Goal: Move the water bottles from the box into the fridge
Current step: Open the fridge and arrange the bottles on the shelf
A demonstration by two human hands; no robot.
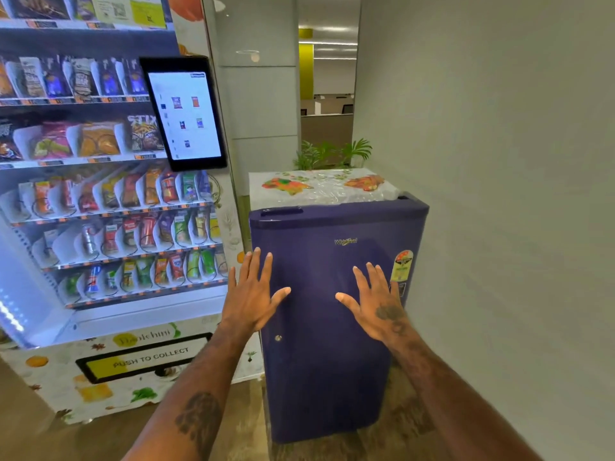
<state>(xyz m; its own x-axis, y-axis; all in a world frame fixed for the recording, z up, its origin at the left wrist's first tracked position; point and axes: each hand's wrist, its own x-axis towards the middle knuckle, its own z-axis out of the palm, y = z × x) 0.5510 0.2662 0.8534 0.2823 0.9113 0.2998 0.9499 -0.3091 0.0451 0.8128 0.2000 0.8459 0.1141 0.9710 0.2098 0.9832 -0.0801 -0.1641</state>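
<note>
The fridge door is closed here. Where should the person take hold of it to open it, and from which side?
Likely the recessed slot in the top edge of the fridge door, near its left corner, hooked from above. The hinge shows at the top right, so the left edge should swing out. The left hand and right hand are open, holding nothing.

Bright, even indoor light; LED strip [13, 314] in vending machine [139, 357] blown out at L edge; wide-angle bend esp. at edges; slight blur overall; soft sheen on fridge [319, 377]
</note>
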